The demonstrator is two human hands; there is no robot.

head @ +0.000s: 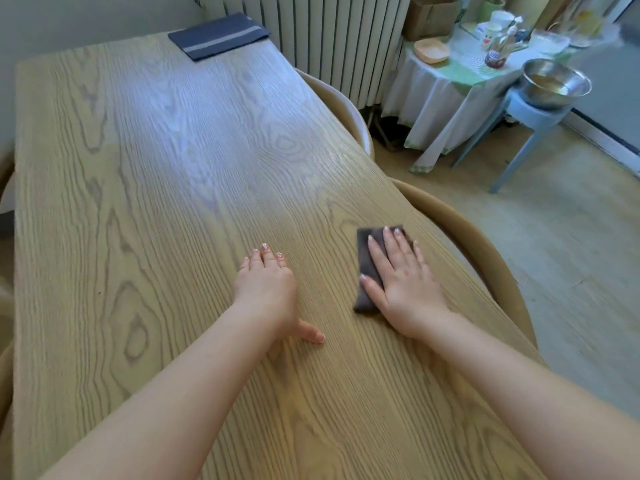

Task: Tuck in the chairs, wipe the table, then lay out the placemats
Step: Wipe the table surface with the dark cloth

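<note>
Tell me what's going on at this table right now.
A person is wiping the wooden table. The right hand presses flat on a dark cloth near the table's right edge, while the left hand rests on the bare wood for support. Folded dark placemats wait at the far end, not yet laid out. Two chairs on the right sit tucked against the table.

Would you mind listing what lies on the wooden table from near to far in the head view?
Left hand resting flat on the table → right hand pressing the dark wiping cloth → a long bare stretch of tabletop → folded dark placemats at the far edge.
</note>
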